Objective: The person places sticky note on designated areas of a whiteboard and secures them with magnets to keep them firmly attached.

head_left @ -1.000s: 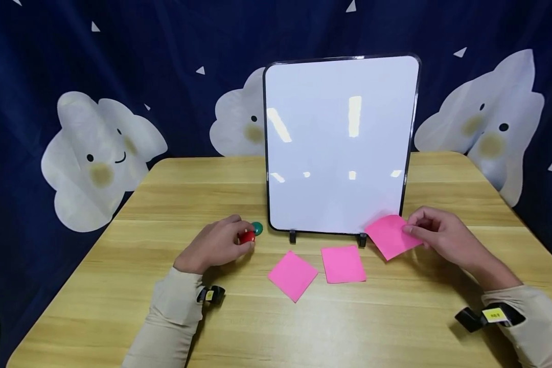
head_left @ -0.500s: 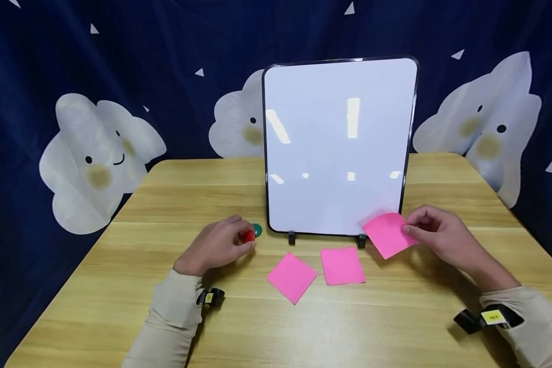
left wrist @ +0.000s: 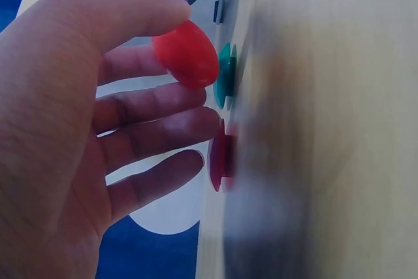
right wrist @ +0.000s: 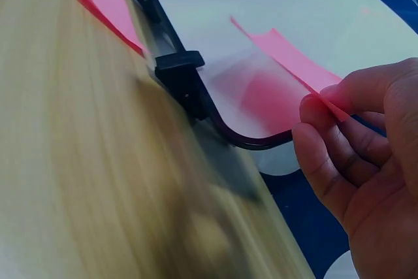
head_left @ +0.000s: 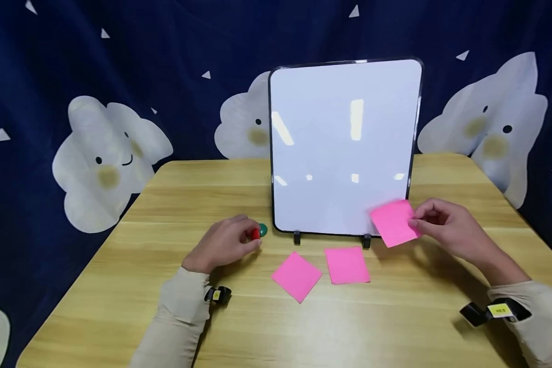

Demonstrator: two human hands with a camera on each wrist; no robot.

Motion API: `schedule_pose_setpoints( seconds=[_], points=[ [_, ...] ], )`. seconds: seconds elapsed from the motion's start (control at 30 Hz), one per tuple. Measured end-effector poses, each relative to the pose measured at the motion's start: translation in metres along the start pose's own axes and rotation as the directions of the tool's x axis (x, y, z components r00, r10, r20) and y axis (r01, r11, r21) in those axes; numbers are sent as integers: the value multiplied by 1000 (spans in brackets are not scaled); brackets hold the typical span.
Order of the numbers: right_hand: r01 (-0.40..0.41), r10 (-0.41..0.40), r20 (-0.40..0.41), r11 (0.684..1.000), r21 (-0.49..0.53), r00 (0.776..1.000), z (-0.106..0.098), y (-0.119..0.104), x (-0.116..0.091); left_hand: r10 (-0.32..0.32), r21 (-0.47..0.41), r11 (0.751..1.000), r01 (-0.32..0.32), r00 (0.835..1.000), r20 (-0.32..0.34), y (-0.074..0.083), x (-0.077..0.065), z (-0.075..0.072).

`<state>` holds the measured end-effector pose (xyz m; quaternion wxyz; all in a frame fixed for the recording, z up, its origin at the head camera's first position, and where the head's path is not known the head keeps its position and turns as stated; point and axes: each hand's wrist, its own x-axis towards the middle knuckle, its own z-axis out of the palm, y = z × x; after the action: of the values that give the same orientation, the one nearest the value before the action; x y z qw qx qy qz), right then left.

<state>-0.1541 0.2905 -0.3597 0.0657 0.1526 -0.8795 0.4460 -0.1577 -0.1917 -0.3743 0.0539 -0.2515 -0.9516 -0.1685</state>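
My left hand (head_left: 225,241) pinches a round red magnet (left wrist: 189,57) between thumb and index finger, above the table left of the whiteboard. A green magnet (head_left: 263,230) sits on the table just beyond those fingertips. The left wrist view shows a second, darker red magnet (left wrist: 217,158) beside the ring and little fingers; in the head view the hand hides it. My right hand (head_left: 455,230) pinches the right edge of a pink sticky note (head_left: 395,223). The note hangs in front of the lower right corner of the whiteboard (head_left: 345,148); the right wrist view shows it apart from the surface.
Two more pink notes, one turned diagonally (head_left: 297,277) and one nearly square-on (head_left: 347,265), lie in front of the board. Black feet (head_left: 366,241) hold the board upright on the wooden table (head_left: 349,327). A dark blue cloud-print curtain (head_left: 184,46) hangs behind.
My right hand has raised the pink note a little along the board's lower right corner. The left hand's red magnet has shifted slightly toward the board. The head view has swung slightly.
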Motion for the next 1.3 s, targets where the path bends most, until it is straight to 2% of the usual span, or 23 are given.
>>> schedule_pose_setpoints(
  seconds=[0.1,0.37,0.6,0.97,1.1,1.3],
  points=[
    [5,-5,8,1000,-4,1000,-4,1,0,24,1,1000,-24,1000,-1,-1,1,2],
    [-18,20,49,999,-37,999,-12,-11,9,24,5,1000,-24,1000,-16,-2,-1,2],
    [-1,1,-14,1000,17,1000,-19,-26,23,26,11,1000,-25,999,-34,0,-2,2],
    [27,-26,-66,999,20,997,-30,-37,41,63,39,997,-61,996,-65,1,0,6],
    [68,-61,-108,996,59,992,-35,-39,48,69,48,997,-65,995,-77,1,1,7],
    [73,-61,-151,995,75,987,-33,-38,52,71,47,997,-68,995,-76,0,1,7]
  ],
)
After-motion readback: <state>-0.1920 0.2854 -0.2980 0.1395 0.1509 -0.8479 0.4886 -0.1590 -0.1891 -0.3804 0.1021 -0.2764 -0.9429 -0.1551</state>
